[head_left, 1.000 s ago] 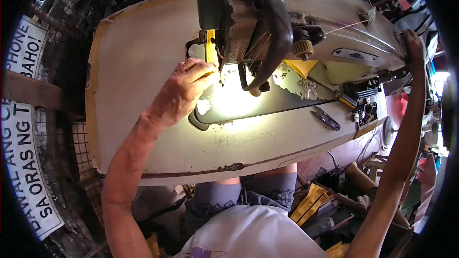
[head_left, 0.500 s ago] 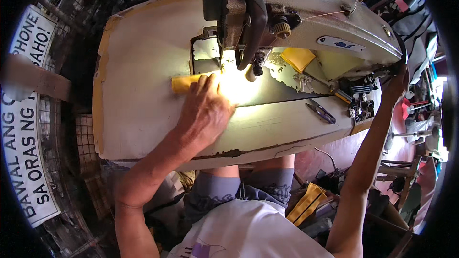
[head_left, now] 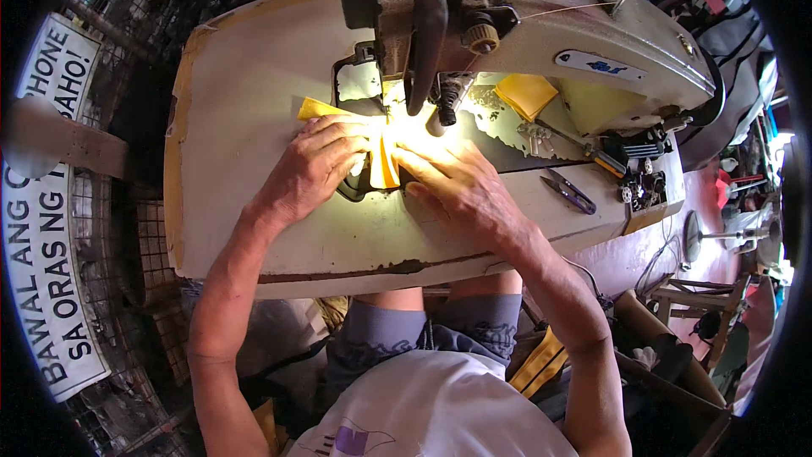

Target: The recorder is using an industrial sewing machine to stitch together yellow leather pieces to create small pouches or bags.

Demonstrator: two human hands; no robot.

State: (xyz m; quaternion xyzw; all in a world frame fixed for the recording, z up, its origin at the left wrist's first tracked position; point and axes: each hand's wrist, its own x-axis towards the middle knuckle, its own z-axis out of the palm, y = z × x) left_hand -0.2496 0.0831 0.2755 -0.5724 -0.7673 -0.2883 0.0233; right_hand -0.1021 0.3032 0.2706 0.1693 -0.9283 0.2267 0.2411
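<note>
A folded piece of yellow fabric (head_left: 386,167) lies under the head of the sewing machine (head_left: 440,30), one end sticking out to the left and a flap pointing toward me. My left hand (head_left: 315,162) is closed on its left part, fingers bent over the cloth. From the right, my right hand (head_left: 461,190) holds the flap's right edge with its fingertips, the thumb tucked lower down. Strong lamp glare hides the needle and part of the right fingers. Below the flap, a dark-edged opening in the machine bed shows.
A second yellow fabric piece (head_left: 526,96) lies under the machine arm. A yellow-handled screwdriver (head_left: 607,161), thread snips (head_left: 569,191) and small metal parts (head_left: 647,192) are at the right of the white table (head_left: 245,135). More yellow material (head_left: 541,364) is beside my lap.
My right hand has come from the machine's far right side to the fabric. My left hand has shifted left, and the fabric is turned, with a flap now toward me.
</note>
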